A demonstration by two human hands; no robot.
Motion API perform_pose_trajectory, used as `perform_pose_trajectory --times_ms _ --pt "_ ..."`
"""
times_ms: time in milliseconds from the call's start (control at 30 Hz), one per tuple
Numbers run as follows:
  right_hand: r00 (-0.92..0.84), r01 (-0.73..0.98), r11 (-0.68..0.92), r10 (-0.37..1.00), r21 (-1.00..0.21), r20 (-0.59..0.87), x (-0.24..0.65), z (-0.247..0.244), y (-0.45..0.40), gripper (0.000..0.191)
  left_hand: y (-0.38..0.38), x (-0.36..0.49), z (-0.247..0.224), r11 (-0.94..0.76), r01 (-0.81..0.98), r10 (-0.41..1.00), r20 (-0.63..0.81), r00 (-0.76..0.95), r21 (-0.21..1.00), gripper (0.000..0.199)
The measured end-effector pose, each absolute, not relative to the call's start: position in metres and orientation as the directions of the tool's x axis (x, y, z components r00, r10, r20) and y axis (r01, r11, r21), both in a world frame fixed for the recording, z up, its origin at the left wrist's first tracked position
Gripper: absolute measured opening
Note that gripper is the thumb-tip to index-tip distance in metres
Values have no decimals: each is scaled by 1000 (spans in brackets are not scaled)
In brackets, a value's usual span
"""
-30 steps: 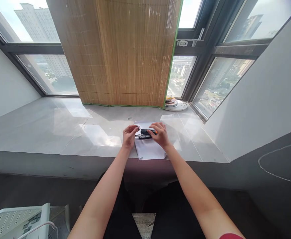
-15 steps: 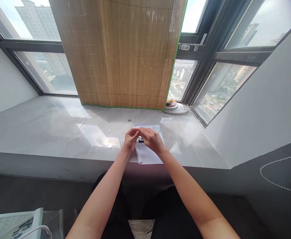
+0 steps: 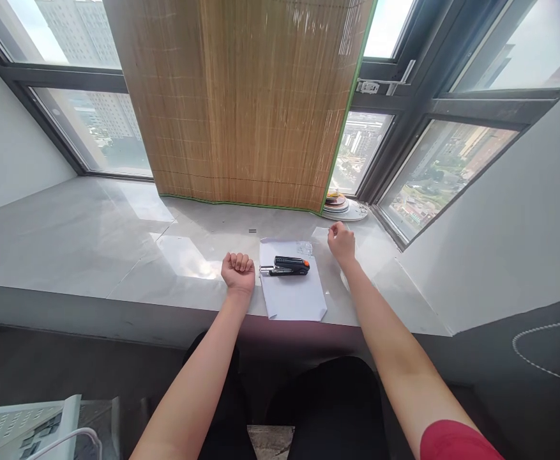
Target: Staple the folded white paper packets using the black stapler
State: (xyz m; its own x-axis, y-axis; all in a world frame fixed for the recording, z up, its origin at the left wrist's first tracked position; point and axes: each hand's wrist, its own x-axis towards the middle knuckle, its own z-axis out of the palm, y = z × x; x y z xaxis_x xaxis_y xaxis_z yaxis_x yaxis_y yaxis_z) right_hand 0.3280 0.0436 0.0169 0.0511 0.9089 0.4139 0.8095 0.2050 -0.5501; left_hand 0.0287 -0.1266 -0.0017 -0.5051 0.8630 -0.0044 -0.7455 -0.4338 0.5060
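Observation:
A black stapler (image 3: 289, 266) with an orange end lies across white sheets of paper (image 3: 294, 297) on the sill. Its silver metal part sticks out to the left. Just left of the paper, my left hand (image 3: 239, 271) rests palm up with its fingers curled in and nothing showing in them. Off to the right, beyond the paper and in front of the plates, my right hand (image 3: 342, 243) is closed in a pinch. Whatever its fingertips may hold is too small to make out. Two small staple strips (image 3: 252, 230) lie behind the paper.
Stacked plates (image 3: 344, 208) stand in the far right corner by the window. A bamboo blind (image 3: 241, 108) hangs down close to the back of the pale sill (image 3: 88, 255). Below left is a white perforated rack (image 3: 25, 425), and a beaded cord (image 3: 523, 351) hangs at right.
My hands, together over the stapler before, have parted: the left moved a little left and turned palm up, the right went far to the right. The stapler is now uncovered.

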Motion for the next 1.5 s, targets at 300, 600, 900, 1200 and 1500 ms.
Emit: perform_pose_trajectory --times_ms 300,600,900,1200,1500 --pt "-115 897 218 955 -384 273 333 -19 89 27 -124 29 -1 -417 -767 877 -6 -480 488 56" --pt "-1 914 104 967 -391 254 343 -27 48 22 -125 34 0 -386 -783 890 -27 -456 487 54" --pt "-36 919 144 958 -368 285 342 -30 39 22 -74 -18 17 -340 -422 886 136 -443 840 41" --pt "-16 898 147 952 -414 305 345 -33 40 16 -15 -27 -7 -58 658 877 353 -326 751 9" --pt "-10 865 159 954 -477 299 350 -29 45 10 -30 -17 -9 -177 622 871 416 -262 763 19"
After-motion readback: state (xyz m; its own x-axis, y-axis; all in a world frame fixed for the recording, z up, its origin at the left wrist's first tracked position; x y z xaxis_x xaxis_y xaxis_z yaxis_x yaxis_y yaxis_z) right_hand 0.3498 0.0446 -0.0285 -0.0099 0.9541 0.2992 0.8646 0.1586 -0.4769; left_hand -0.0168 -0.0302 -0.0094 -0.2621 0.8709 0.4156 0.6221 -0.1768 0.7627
